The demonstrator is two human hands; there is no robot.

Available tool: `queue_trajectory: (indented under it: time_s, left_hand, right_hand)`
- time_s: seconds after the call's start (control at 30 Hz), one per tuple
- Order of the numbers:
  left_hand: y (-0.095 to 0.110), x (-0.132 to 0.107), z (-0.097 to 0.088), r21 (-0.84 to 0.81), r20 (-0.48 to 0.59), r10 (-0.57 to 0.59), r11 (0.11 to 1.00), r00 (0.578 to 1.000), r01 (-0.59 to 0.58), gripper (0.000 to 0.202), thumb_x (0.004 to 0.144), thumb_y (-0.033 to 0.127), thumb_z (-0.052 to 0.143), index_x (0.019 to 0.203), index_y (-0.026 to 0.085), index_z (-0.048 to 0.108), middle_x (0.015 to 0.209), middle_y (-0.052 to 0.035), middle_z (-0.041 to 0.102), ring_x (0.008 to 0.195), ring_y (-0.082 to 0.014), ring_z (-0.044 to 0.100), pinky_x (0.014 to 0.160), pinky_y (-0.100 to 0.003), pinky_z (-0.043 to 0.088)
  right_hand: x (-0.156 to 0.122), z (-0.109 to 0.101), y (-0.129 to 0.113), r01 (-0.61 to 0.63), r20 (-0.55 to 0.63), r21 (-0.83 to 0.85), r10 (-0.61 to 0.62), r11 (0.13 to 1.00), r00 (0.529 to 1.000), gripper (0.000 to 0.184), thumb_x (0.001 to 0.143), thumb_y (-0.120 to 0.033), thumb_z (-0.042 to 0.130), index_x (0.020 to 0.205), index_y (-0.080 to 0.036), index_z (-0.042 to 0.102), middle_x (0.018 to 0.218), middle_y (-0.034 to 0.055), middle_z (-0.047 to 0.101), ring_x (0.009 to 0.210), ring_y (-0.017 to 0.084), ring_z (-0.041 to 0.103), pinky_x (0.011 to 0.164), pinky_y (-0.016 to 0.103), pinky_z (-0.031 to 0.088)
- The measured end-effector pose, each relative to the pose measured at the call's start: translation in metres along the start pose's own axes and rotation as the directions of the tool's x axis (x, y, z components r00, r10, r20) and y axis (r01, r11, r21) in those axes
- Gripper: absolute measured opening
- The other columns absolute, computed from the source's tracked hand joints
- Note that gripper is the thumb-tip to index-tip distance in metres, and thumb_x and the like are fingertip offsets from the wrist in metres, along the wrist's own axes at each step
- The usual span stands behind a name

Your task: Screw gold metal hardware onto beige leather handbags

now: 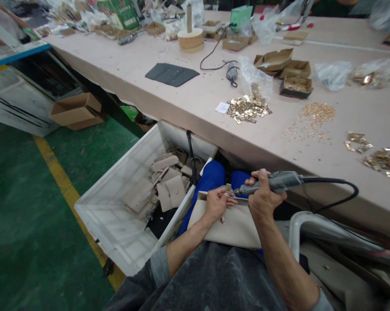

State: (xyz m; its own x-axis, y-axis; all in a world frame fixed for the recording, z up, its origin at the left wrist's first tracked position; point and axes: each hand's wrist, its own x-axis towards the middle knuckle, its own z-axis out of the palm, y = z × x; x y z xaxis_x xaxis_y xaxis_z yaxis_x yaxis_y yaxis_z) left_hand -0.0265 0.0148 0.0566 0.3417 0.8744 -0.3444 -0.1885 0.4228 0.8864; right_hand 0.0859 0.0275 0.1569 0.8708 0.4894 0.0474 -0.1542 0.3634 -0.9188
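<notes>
A beige handbag lies across my lap. My left hand is closed at its upper edge, pinching a small gold metal clasp plate that stands up from the fingers. In my right hand is a grey electric screwdriver, held nearly level with its tip pointing left. That tip is at or very close to the clasp plate; whether they touch I cannot tell. A black cord loops away from the tool's back end to the right.
To my left stands a white bin with several beige bags inside. Another white bin is at my right. The table ahead bears gold metal plates, small gold parts, cardboard boxes and a dark grey sheet.
</notes>
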Motion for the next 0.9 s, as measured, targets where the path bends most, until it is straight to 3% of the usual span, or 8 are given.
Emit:
queue_trajectory:
  time_s: [0.47, 0.9]
  left_hand:
    - [0.0007, -0.001, 0.0001, -0.022, 0.007, 0.0, 1.0, 1.0, 0.0, 0.028, 0.092, 0.037, 0.071, 0.097, 0.009, 0.073, 0.084, -0.0118, 0.078, 0.068, -0.0206, 0.079, 0.059, -0.023, 0.063]
    - [0.0033, -0.0015, -0.0006, -0.049, 0.018, -0.004, 0.999, 1.0, 0.005, 0.032, 0.09, 0.035, 0.071, 0.107, 0.008, 0.073, 0.096, -0.0137, 0.078, 0.068, -0.0201, 0.079, 0.061, -0.024, 0.063]
  right_hand:
    - [-0.0029, 0.0002, 0.0064, -0.02, -0.009, -0.007, 0.02, 1.0, 1.0, 0.039, 0.078, -0.047, 0.087, 0.082, -0.016, 0.063, 0.074, 0.0019, 0.068, 0.05, 0.011, 0.057, 0.049, 0.028, 0.058]
    - [-0.0039, 0.001, 0.0065, -0.017, -0.028, -0.019, 0.016, 1.0, 0.999, 0.041, 0.078, -0.049, 0.086, 0.084, -0.017, 0.062, 0.077, 0.002, 0.069, 0.05, 0.011, 0.058, 0.049, 0.027, 0.058]
